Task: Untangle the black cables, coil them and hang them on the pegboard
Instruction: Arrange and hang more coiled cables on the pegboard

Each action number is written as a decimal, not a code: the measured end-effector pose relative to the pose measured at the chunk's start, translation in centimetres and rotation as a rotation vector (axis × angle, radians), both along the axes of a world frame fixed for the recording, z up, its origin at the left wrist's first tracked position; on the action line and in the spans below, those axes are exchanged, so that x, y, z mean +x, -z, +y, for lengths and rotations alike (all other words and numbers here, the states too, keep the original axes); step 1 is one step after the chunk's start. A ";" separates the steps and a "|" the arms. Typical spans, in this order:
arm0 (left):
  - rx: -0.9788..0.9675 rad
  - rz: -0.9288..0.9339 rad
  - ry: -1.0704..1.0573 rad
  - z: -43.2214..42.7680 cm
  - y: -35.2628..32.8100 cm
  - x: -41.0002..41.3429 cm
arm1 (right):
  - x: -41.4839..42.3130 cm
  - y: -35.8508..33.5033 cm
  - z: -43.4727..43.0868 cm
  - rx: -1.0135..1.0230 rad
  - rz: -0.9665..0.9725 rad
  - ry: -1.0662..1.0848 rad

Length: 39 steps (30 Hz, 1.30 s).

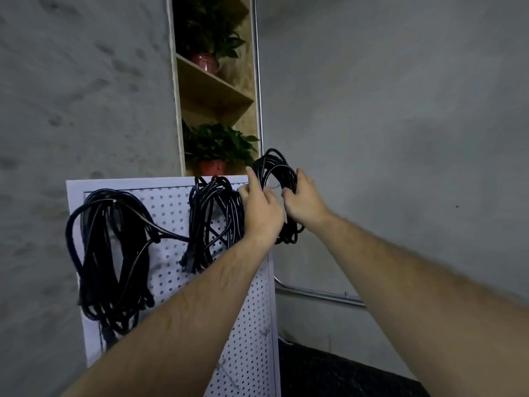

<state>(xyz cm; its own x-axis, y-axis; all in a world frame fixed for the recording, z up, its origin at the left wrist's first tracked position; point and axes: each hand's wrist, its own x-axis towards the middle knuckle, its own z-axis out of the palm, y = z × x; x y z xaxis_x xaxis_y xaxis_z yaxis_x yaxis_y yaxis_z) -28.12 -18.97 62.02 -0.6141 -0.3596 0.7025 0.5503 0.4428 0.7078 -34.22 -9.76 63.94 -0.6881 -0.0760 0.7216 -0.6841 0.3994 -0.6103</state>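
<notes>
A white pegboard (171, 207) leans against the grey wall. Two black cable bundles hang on it: a large loose one (111, 253) at the left and a tighter one (214, 219) near the top middle. A third coiled black cable (274, 167) is held at the board's upper right corner. My left hand (262, 210) pinches the coil's left side, index finger raised along it. On the coil's right side, my right hand (303, 196) grips the strands with curled fingers. The coil's lower loops (289, 236) show below both hands.
Behind the board, a wooden shelf niche (214, 90) holds two potted plants (220, 144). A metal pipe (320, 295) runs along the wall to the right, low down. A dark surface (343, 373) lies at the bottom right. Small hooks stick out of the board's lower part (264, 330).
</notes>
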 end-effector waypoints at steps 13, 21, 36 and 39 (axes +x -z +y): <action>-0.303 -0.009 -0.262 -1.1 8.2 -4.4 | -3.2 8.5 -1.6 0.047 0.095 -0.183; -0.543 -0.160 -0.248 -0.8 15.6 -0.4 | 2.5 15.7 2.8 0.431 0.199 0.282; -0.956 -0.611 0.141 3.5 45.5 18.6 | 23.1 46.3 10.6 0.830 -0.297 0.034; -1.028 -0.780 0.273 5.0 50.7 20.4 | 25.8 51.5 13.8 0.829 -0.543 0.049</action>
<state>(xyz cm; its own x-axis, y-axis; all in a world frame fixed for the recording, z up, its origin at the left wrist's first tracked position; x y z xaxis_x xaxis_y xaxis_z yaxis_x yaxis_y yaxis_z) -7.74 -13.95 11.28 -0.9468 0.3217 0.0097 0.3108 0.9061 0.2872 -8.39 4.02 12.46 -0.9253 -0.3773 0.0391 -0.3662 0.8619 -0.3506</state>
